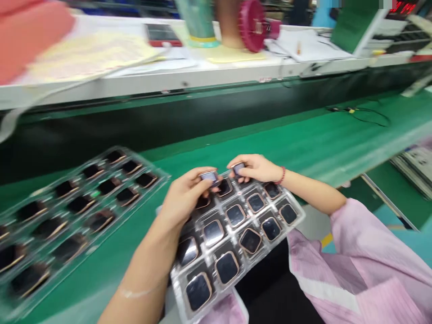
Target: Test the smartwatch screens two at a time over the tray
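My left hand [189,191] pinches a smartwatch body [209,177] with a dark square screen and rounded corners, above the far edge of a clear plastic tray [221,243]. A second such smartwatch body [238,169] is between the thumb and fingers of my right hand [253,167], at the same far edge. The tray is tilted toward me at the table's near edge. Several dark square pieces with rose-gold rims [227,267] sit in its pockets. One of them [250,240] is turned askew in its pocket. My left hand and forearm hide some of the left pockets.
On the left of the green bench [270,135] lies another clear tray [131,211] with several similar dark pieces. A white shelf [236,72] runs behind, bearing papers, a greenish cup [199,22] and a dark pink reel [252,24]. A thin black cable [367,112] lies on the bench at right.
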The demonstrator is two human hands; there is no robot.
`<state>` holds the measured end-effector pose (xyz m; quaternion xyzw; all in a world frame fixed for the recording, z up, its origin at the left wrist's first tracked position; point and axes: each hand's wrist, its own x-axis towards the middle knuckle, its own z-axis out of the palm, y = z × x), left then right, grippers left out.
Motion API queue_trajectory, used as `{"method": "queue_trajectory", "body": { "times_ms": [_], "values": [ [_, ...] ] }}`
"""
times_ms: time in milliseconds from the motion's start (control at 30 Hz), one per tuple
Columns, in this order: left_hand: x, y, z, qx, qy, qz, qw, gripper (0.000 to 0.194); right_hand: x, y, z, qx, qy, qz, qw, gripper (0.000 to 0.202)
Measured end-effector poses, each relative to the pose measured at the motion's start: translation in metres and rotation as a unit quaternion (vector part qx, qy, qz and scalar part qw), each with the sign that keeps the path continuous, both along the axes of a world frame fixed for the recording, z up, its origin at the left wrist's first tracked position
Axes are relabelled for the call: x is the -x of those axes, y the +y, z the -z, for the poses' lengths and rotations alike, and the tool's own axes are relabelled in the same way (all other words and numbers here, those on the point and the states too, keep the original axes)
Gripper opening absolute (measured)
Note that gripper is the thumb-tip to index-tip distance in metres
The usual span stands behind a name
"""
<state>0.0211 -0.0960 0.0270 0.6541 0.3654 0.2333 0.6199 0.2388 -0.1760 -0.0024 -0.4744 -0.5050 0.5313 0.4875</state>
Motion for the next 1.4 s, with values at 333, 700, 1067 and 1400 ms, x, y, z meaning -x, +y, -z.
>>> {"method": "queue_trajectory", "body": {
  "times_ms": [333, 700, 1067, 1400],
  "values": [
    [-0.003, 0.002, 0.004, -0.022, 0.060, -0.028, 0.998, 0.030, -0.001, 0.009, 0.004, 0.016, 0.005, -0.025, 1.000, 0.024],
    [0.000, 0.010, 0.013, -0.026, 0.036, -0.005, 0.999, 0.032, 0.002, 0.004, -0.003, 0.021, -0.024, -0.017, 0.999, 0.027],
    [0.000, 0.007, 0.022, 0.005, -0.070, 0.050, 0.996, 0.043, -0.001, -0.007, -0.005, -0.056, -0.116, -0.003, 0.992, 0.032],
    [0.001, 0.004, 0.018, -0.001, -0.071, 0.067, 0.995, 0.029, 0.001, -0.011, -0.011, -0.024, -0.113, 0.028, 0.993, 0.027]
  ]
}}
